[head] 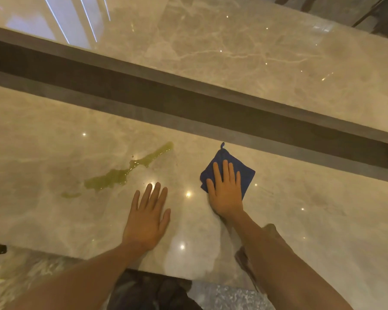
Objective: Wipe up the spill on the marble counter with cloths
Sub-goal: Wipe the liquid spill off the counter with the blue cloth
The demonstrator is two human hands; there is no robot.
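- We see the marble counter (54,135) filling the lower two thirds of the frame, glossy beige with small bright light reflections scattered over it.
- A dark recessed strip (188,101) runs diagonally from the left edge down to the right edge of the frame, and above it lies a second, raised marble surface (244,45) across the upper right.
- Our two bare forearms enter from the bottom of the frame, one at lower left and one at lower right.
- The spill (119,174), a yellow-green liquid, stretches in an irregular streak left of centre, from a thin tail near the middle of the frame down to a wider pool and a faint smear at its lower left end.
- Our left hand (147,220) lies flat just below and to the right of the spill, fingers straight and spread, holding nothing, not touching the liquid.
- Our right hand (225,193) is right of centre, fingers straight and pressed flat on the blue cloth (244,173).
- The blue cloth is folded into a square set like a diamond, a small hanging loop at its upper corner, well apart from the spill.
- A small dark mark (1,249) sits at the lower left edge.
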